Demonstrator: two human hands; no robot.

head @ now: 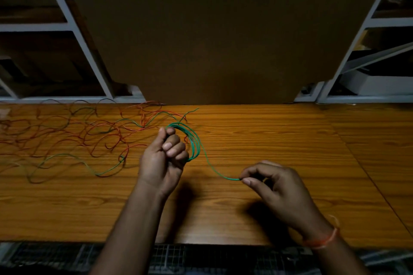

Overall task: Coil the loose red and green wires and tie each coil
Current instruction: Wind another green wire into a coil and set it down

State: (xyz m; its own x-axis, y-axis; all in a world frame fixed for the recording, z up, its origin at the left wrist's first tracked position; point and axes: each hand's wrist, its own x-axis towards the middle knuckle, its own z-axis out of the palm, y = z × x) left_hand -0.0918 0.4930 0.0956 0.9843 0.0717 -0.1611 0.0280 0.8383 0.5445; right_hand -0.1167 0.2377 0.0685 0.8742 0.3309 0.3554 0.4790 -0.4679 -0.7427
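Nearest the camera, an orange thread band [321, 241] is worn on the right wrist. Just beyond it, the right hand [274, 185] is held low over the wooden table [268, 140], thumb & forefinger pinched on the free end of the green wire [214, 169], other fingers loosely curled. From that pinch the wire is run left & farther away, in a shallow S, up to the green coil [193, 143]. The coil, several turns, is gripped by the left hand [164, 158], fingers curled through the loops, thumb closed against them; it is held at table centre, whether above the surface or touching it can't be told. Far left on the table, loose red wires [89, 134] & more green wire [67, 158] are spread in a tangle, well apart from the rt hand. Behind the table a brown board [223, 40] is stood, w/ white shelving [73, 29] at both sides.
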